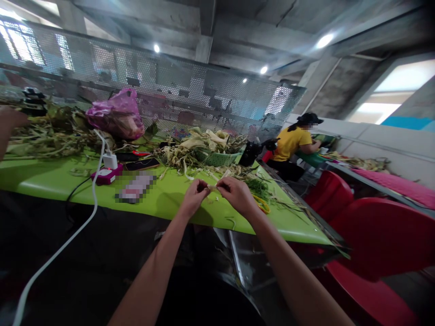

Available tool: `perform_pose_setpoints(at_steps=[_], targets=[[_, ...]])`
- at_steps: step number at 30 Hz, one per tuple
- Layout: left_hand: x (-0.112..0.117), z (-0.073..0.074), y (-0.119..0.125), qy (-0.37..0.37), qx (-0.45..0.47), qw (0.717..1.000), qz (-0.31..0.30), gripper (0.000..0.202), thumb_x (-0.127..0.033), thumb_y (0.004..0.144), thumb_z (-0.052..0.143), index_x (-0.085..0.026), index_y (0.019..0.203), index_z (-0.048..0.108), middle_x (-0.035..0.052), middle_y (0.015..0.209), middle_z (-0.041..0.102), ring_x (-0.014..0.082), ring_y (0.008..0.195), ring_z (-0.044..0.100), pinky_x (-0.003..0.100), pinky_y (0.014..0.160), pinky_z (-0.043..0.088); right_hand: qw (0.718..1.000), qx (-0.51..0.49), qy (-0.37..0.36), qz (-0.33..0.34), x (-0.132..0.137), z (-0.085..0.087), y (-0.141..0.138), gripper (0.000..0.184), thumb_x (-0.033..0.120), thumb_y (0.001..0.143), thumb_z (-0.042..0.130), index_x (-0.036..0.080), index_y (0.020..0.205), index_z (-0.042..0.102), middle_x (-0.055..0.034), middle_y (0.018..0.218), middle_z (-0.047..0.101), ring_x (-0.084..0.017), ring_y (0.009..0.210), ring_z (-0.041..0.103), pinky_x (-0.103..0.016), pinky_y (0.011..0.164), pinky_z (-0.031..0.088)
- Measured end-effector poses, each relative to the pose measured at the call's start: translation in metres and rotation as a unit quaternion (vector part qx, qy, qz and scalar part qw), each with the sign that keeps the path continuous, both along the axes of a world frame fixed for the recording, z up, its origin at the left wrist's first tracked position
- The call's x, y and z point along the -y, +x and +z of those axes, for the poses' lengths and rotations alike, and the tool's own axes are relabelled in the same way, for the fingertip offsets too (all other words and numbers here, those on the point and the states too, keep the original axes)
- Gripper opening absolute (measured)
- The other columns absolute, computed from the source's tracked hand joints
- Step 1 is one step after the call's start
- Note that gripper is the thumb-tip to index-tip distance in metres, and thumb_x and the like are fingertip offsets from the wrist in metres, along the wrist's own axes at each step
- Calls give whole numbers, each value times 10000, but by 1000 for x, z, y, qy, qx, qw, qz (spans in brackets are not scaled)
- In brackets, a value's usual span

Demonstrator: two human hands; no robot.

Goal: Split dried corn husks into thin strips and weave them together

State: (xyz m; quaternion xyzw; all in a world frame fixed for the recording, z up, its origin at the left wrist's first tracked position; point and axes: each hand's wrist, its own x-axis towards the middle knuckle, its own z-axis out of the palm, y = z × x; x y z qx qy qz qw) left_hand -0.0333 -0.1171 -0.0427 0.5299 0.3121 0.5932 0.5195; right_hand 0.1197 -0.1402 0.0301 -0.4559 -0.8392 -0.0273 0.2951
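Note:
My left hand and my right hand meet over the front of the green table. Between their pinched fingertips stretches a small pale strip of dried plant husk; both hands are closed on its ends. Just beyond them, dried husks and leaves heap over a green basket. To the right of my right hand lie green strands and yellow-handled scissors. Small pale scraps are scattered on the table around my hands.
A white cable runs from a plug on a purple power strip. Left of centre lie a phone-like item and a pink bag. Another person's arm shows far left. Red chairs and a yellow-shirted person are right.

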Motion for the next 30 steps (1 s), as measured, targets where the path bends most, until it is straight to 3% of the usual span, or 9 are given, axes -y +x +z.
perform_pose_setpoints(at_steps=[9,20,30], targets=[[-6,-7,-1,17,-6,1000,8,221,-323,705,641,-164,807,528,-18,712,525,100,642,456,229,617,359,1000,21,1,13,4,3,3,111,136,803,516,176,801,620,-34,780,621,-156,739,560,-247,675,384],[-6,-5,-3,-6,-5,1000,15,213,-341,712,622,-158,796,554,-11,693,534,107,654,460,231,630,364,998,54,16,-3,4,1,0,132,128,814,502,181,832,621,-46,828,639,-161,767,574,-251,697,393],[-6,-6,-3,17,-53,998,28,222,-381,741,592,-167,781,548,-16,676,519,119,650,456,251,641,359,996,94,12,9,3,3,1,139,148,826,490,190,853,620,-43,814,630,-159,748,570,-251,687,392]])
